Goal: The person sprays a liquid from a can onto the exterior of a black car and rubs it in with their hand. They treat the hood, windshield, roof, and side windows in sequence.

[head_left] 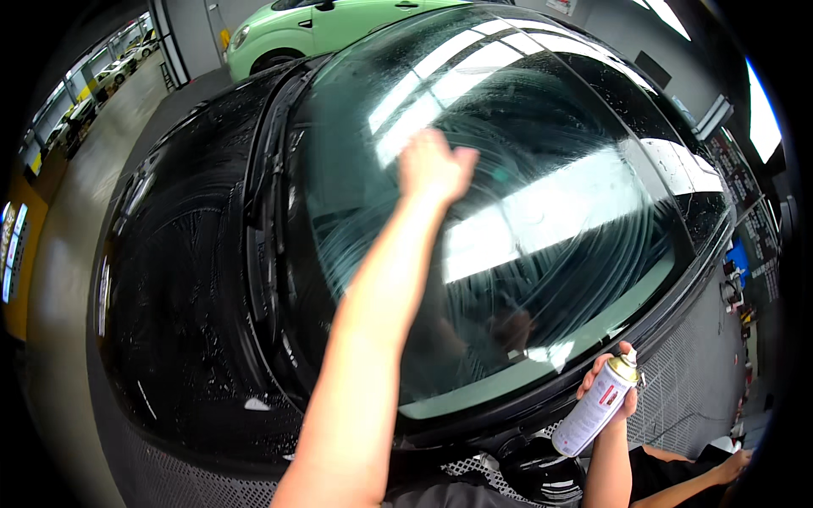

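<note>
My left arm reaches out over a car's windshield (pixel 525 296), which is streaked with pale, curved smears. My left hand (pixel 434 165) is over the middle of the glass, thumb out to the right. Motion blurs its fingers, and whatever may be under the palm is hidden. At the lower right, my right hand (pixel 625 408) grips a spray can (pixel 590 415), white with a gold-coloured top. The can is tilted, its nozzle end up near the windshield's edge, with a finger at the nozzle.
The black car's wet hood (pixel 182 288) spreads to the left, wipers (pixel 275 195) at the windshield's base. Below the can is a side mirror (pixel 542 470). Another person's arm (pixel 703 481) shows at the lower right. A green car (pixel 339 30) stands behind; grated floor (pixel 686 364) lies at right.
</note>
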Demonstrator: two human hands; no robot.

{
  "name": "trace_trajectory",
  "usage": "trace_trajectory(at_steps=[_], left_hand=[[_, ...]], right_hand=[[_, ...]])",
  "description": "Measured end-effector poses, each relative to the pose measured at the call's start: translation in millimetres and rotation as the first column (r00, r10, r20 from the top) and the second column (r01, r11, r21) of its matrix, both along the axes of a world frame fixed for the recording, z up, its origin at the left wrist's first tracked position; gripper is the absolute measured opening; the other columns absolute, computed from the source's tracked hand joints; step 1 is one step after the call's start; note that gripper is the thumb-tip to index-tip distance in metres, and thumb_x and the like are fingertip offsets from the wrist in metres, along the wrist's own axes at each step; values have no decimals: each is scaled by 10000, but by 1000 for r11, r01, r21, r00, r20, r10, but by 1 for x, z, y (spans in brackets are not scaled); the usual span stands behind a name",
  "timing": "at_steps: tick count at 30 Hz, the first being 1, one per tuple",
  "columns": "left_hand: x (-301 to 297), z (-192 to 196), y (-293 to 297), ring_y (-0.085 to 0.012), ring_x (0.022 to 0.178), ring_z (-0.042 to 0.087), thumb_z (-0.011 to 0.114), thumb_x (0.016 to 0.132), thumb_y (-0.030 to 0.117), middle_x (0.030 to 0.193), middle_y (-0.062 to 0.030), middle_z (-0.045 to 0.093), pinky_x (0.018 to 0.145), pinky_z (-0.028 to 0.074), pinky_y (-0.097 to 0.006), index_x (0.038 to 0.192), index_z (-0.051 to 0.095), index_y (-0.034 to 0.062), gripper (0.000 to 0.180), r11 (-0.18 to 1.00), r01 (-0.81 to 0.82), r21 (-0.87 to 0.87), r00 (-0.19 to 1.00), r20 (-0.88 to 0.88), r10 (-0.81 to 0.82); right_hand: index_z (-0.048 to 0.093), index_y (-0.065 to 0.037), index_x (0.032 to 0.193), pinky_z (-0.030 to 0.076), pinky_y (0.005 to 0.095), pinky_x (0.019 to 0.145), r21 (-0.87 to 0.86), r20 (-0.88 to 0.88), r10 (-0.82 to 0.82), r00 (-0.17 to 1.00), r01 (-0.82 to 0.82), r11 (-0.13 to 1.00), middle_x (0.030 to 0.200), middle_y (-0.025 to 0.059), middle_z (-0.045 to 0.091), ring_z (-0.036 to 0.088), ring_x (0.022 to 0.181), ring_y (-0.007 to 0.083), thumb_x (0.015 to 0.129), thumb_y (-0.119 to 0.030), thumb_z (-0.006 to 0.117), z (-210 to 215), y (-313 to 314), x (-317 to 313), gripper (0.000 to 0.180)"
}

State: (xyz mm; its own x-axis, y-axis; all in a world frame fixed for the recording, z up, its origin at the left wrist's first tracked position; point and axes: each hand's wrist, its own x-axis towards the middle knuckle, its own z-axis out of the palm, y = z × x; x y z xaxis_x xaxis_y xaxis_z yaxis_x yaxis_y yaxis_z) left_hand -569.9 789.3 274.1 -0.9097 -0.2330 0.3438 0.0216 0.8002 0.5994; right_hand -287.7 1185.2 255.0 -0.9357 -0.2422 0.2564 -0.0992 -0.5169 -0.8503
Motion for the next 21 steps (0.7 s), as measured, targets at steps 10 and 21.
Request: trace_trajectory(at_steps=[10,21], left_hand=[[-100,-150,-251,-375,1426,396,357,984,687,1513,-213,452,1152,326,-542,1444,452,-43,868,825,-548,-140,793,228,565],[-112,125,322,-389,1514,264,435,999,531,1618,-237,308,1225,217,-524,1527,327,-78,813,807,339,-483,854,-201,-479]], right_hand=[[344,-58,1482,591,560,768,-155,116,150,982,-131,979,1146,328,570,658,973,459,798,-318,823,4,-4,-6,875],[356,-8,1495,587,440,818,-93,57,158,986,-153,984,1137,254,607,686,980,355,809,-339,800,14,-7,-13,881]])
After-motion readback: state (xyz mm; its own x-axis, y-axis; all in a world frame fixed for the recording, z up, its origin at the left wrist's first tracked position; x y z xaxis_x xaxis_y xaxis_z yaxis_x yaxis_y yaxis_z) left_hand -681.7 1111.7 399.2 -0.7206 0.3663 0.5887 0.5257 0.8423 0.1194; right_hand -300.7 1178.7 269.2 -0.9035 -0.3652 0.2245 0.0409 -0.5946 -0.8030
